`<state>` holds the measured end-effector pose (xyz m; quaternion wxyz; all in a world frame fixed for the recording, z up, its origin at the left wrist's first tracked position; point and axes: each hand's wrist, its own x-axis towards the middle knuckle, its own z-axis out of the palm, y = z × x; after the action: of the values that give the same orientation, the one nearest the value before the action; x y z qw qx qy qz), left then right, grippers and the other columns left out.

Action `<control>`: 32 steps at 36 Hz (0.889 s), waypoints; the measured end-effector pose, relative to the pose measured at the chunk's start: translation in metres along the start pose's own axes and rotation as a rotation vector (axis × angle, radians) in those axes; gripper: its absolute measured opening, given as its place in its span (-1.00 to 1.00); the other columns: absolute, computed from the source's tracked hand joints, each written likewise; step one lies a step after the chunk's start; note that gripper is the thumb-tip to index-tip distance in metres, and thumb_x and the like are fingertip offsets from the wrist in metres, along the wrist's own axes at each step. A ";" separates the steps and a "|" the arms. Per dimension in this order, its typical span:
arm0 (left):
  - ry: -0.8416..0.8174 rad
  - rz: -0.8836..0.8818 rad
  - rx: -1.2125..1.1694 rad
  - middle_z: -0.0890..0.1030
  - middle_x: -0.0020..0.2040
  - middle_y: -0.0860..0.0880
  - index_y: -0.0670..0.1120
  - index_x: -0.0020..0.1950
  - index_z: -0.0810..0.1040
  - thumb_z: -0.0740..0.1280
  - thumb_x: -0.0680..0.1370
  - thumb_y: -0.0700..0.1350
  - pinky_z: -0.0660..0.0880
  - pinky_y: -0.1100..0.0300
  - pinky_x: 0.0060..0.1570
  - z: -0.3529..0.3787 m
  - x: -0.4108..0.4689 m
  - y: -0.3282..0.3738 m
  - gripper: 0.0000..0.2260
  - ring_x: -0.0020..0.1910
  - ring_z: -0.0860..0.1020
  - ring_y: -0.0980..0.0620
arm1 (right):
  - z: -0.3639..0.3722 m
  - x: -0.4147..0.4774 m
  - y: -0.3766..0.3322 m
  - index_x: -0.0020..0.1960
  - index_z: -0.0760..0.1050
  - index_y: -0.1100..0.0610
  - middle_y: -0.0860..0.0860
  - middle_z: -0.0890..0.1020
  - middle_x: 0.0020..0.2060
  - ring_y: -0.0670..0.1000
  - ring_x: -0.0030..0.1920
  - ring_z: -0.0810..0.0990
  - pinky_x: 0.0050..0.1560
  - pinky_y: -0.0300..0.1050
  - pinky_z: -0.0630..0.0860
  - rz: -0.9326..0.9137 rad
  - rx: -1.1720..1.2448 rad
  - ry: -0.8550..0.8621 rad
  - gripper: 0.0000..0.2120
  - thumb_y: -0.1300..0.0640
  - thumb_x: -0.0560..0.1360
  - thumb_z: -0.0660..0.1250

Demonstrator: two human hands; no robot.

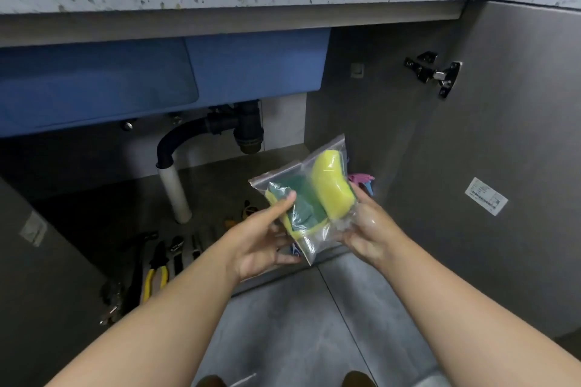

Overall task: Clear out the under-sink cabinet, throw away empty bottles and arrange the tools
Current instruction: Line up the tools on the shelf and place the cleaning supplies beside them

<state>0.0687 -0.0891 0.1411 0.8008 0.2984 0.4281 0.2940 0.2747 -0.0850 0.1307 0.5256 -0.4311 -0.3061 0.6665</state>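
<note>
**2 hands on the sponge bag, in front of the open cabinet**

You hold a clear zip bag [294, 176] in the air with 2 hands, just before the opening of the under-sink cabinet.

Your left hand [261, 248] comes in from the lower left on a forearm stretched forward. The palm is turned up. The thumb [287, 199] lies flat on the front of the bag and the other fingers curl under it, so the bag is pinched between them.

Your right hand [369, 229] grips the lower right side of the bag. Its forearm comes in from the lower right. Some of its fingers are behind the wrinkled plastic, and I cannot tell exactly how they lie.

Inside the bag, 1 yellow sponge [330, 188] stands at the side of your right hand. A green scouring pad [303, 207] lies between your 2 hands.

Just behind your right hand, past the bag, a pink and blue spray trigger [361, 181] shows. Below and left of your left hand, tools lie in a row on the cabinet floor. Among them are pliers [155, 276] with yellow handles and a wrench [174, 253] beside them. Above and behind your grip hang the black drain pipe [176, 141] and the blue sink basin [157, 78]. To the right of your right hand stands the open cabinet door [518, 135].
</note>
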 end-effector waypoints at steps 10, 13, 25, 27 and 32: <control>0.251 0.381 -0.042 0.69 0.16 -0.21 -0.11 0.34 0.51 0.42 0.56 -0.29 0.65 -0.15 0.03 0.022 0.014 0.005 -0.64 0.10 0.69 -0.21 | 0.016 -0.012 -0.001 0.31 0.56 -0.21 0.11 0.55 0.36 0.14 0.23 0.61 0.07 0.02 0.57 -0.163 -0.274 -0.003 -0.32 0.47 0.49 0.13; 0.269 0.445 0.071 0.71 0.11 -0.15 -0.05 0.32 0.52 0.44 0.55 -0.27 0.68 -0.04 -0.11 0.029 0.012 0.007 -0.64 0.03 0.71 -0.16 | 0.028 -0.016 0.000 0.32 0.56 -0.19 -0.02 0.49 0.43 0.07 0.41 0.47 0.36 0.11 0.47 -0.210 -0.261 -0.024 -0.40 0.32 0.48 0.10; -0.007 0.299 -0.174 0.69 0.16 -0.22 -0.08 0.14 0.73 0.04 0.58 0.44 0.67 -0.04 -0.10 0.026 0.004 0.012 -0.29 0.13 0.69 -0.18 | 0.036 -0.006 0.015 0.52 0.28 -0.19 -0.02 0.53 0.37 -0.04 0.28 0.60 0.31 0.03 0.54 -0.148 -0.381 0.038 -0.30 -0.10 0.44 0.45; -0.028 0.275 -0.157 0.66 0.22 -0.25 -0.12 0.27 0.66 0.11 0.48 0.54 0.65 -0.14 0.00 0.025 0.003 0.014 -0.19 0.17 0.66 -0.24 | 0.032 -0.005 0.017 0.51 0.32 -0.02 0.03 0.62 0.28 0.00 0.17 0.67 0.14 -0.08 0.62 -0.100 -0.323 -0.001 -0.34 -0.01 0.47 0.46; 0.164 0.418 0.102 0.63 0.25 -0.16 0.04 0.35 0.38 0.60 0.37 0.17 0.65 -0.17 0.04 0.032 0.001 0.008 -0.33 0.10 0.70 -0.11 | 0.034 -0.014 0.012 0.42 0.44 -0.03 0.14 0.63 0.26 0.19 0.25 0.63 0.21 0.21 0.58 -0.024 -0.149 -0.234 -0.48 0.13 0.48 0.42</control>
<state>0.0955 -0.0900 0.1613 0.6688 0.3961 0.4348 0.4547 0.2403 -0.1003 0.1383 0.4609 -0.3846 -0.4189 0.6813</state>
